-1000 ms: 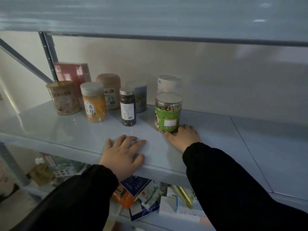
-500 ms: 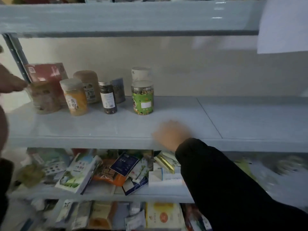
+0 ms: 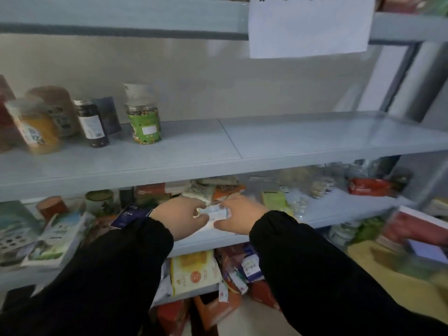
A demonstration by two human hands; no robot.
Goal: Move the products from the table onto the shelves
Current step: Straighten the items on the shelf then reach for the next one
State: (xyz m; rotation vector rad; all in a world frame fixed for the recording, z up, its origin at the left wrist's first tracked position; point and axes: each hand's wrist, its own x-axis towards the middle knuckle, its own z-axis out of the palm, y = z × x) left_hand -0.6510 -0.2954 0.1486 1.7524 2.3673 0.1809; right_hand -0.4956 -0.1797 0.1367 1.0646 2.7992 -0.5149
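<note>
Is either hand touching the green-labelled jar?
No, the left hand and right hand both grip a small white box, well below the green-labelled jar.

**One head-worn wide-angle view, close in front of the shelving.**

You look forward and a little down from your own head onto the pale blue-grey metal middle shelf (image 3: 291, 141), which crosses the frame at mid-height and bows with the lens. The matching upper shelf edge (image 3: 121, 18) runs along the top, with a white paper sheet (image 3: 308, 25) hanging at the far right. Your black sleeves (image 3: 315, 275) enter from the near bottom edge. Your left hand (image 3: 179, 214) and right hand (image 3: 242, 218) hold a flat white and blue packet (image 3: 214, 213) at the centre. The left edge is blurred.
</note>
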